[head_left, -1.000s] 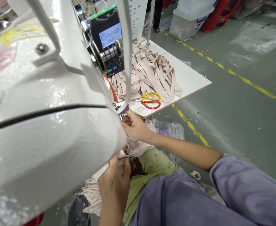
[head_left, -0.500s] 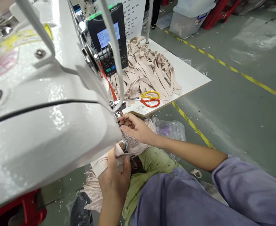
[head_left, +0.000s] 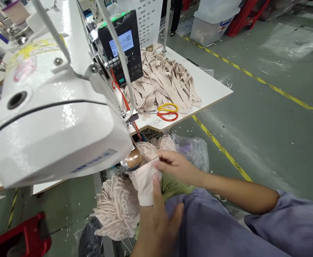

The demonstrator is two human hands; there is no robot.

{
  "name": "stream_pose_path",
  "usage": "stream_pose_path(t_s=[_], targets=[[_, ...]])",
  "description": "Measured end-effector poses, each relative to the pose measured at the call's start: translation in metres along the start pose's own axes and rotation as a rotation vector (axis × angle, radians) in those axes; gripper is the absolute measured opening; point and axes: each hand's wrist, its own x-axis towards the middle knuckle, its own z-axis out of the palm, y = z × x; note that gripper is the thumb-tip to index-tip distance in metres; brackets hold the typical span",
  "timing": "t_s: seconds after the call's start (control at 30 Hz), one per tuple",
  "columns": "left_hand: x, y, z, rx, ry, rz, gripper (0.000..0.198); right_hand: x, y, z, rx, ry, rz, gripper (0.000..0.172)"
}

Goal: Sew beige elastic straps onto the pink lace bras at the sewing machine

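Observation:
My right hand (head_left: 176, 164) pinches the edge of a beige lace bra (head_left: 148, 178) between thumb and fingertips, just in front of the sewing machine's metal arm (head_left: 133, 160). My left hand (head_left: 158, 221), smeared by motion, is lower down at the bra's smooth band. Its index finger lies over the cloth and its thumb stands apart; the other fingers are hidden behind the fabric. The lace part of the bra stretches back beside the metal arm. Above both hands is the white sewing machine head (head_left: 62, 139).
A heap of beige fabric strips (head_left: 167, 78) and scissors with yellow and red handles (head_left: 167, 112) lie on the white table (head_left: 212, 91). A black control panel (head_left: 123, 48) stands behind the needle area. Lace pieces (head_left: 119, 210) hang below the machine. A red stool (head_left: 20, 235) is at lower left.
Both hands have drawn the bra away from the needle area, toward my body and to the right. The metal arm now shows uncovered. My view has shifted slightly.

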Motion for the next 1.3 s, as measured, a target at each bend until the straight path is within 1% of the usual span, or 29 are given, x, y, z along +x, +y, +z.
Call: stream_pose_path(t_s=[0.03,0.07,0.1,0.13,0.17,0.2,0.23,0.27,0.3,0.33,0.37,0.4,0.43,0.47,0.5,0.53,0.57,0.67,0.7,0.77,0.87,0.93,1.03,1.1,1.13,1.2,1.27,1.3], targets=[[-0.003,0.004,-0.005,-0.071,0.006,0.034,0.081,-0.004,-0.002,-0.001,0.033,0.062,0.016,0.031],[-0.003,0.006,-0.010,-0.109,0.036,0.083,0.073,-0.006,-0.004,-0.002,0.045,0.086,0.021,0.030],[-0.002,0.006,-0.016,-0.101,0.078,0.137,0.067,-0.008,-0.006,-0.002,0.032,0.043,0.011,0.028],[0.002,0.004,-0.020,-0.053,0.103,0.189,0.061,-0.010,-0.008,0.000,-0.003,-0.081,-0.015,0.024],[0.006,0.001,-0.022,0.016,0.097,0.227,0.052,-0.011,-0.010,0.002,-0.065,-0.262,-0.057,0.022],[0.011,-0.005,-0.024,0.083,0.061,0.219,0.039,-0.011,-0.010,0.005,-0.152,-0.450,-0.112,0.019],[0.017,-0.012,-0.023,0.126,0.002,0.146,0.027,-0.011,-0.009,0.009,-0.266,-0.584,-0.179,0.018],[0.022,-0.020,-0.022,0.126,-0.069,0.013,0.024,-0.010,-0.006,0.013,-0.401,-0.634,-0.253,0.017],[0.026,-0.028,-0.020,0.071,-0.137,-0.146,0.032,-0.007,-0.001,0.017,-0.550,-0.605,-0.329,0.018],[0.030,-0.037,-0.017,-0.047,-0.203,-0.306,0.040,-0.004,0.005,0.021,-0.691,-0.521,-0.408,0.020],[0.033,-0.045,-0.015,-0.229,-0.254,-0.461,0.044,0.000,0.012,0.024,-0.804,-0.418,-0.488,0.023],[0.036,-0.052,-0.012,-0.467,-0.297,-0.592,0.045,0.004,0.019,0.027,-0.879,-0.324,-0.566,0.026],[0.037,-0.057,-0.010,-0.739,-0.324,-0.690,0.044,0.007,0.025,0.029,-0.915,-0.257,-0.635,0.029],[0.038,-0.062,-0.007,-0.994,-0.335,-0.753,0.042,0.010,0.030,0.030,-0.918,-0.213,-0.689,0.030],[0.037,-0.064,-0.005,-1.189,-0.327,-0.795,0.040,0.011,0.033,0.030,-0.895,-0.177,-0.721,0.029],[0.036,-0.066,-0.003,-1.306,-0.306,-0.822,0.039,0.011,0.034,0.030,-0.853,-0.147,-0.724,0.027],[0.035,-0.067,-0.001,-1.358,-0.279,-0.835,0.038,0.010,0.034,0.029,-0.801,-0.109,-0.696,0.025],[0.029,-0.064,0.002,-1.316,-0.191,-0.804,0.037,0.002,0.029,0.027,-0.646,0.023,-0.538,0.024],[0.029,-0.063,0.002,-1.284,-0.163,-0.785,0.036,-0.001,0.028,0.027,-0.621,0.038,-0.497,0.025],[0.028,-0.059,-0.001,-1.168,-0.123,-0.735,0.034,-0.003,0.026,0.029,-0.618,0.007,-0.458,0.028],[0.031,-0.055,-0.006,-0.914,-0.090,-0.657,0.036,-0.002,0.025,0.032,-0.625,-0.064,-0.407,0.029],[0.032,-0.052,-0.008,-0.768,-0.072,-0.626,0.036,0.000,0.024,0.032,-0.603,-0.069,-0.326,0.028],[0.034,-0.049,-0.007,-0.658,-0.046,-0.596,0.032,0.001,0.025,0.034,-0.551,-0.061,-0.232,0.023],[0.035,-0.048,-0.004,-0.648,-0.018,-0.599,0.033,-0.001,0.028,0.038,-0.531,-0.043,-0.243,0.017],[0.036,-0.048,-0.002,-0.660,-0.001,-0.611,0.036,-0.002,0.031,0.040,-0.541,-0.027,-0.276,0.015],[0.038,-0.050,0.004,-0.713,0.026,-0.655,0.042,-0.003,0.038,0.040,-0.607,-0.023,-0.389,0.017],[0.040,-0.056,0.011,-0.807,0.028,-0.723,0.045,0.003,0.044,0.030,-0.684,-0.106,-0.510,0.020],[0.040,-0.060,0.014,-0.855,0.016,-0.755,0.046,0.010,0.046,0.018,-0.716,-0.147,-0.534,0.021]])
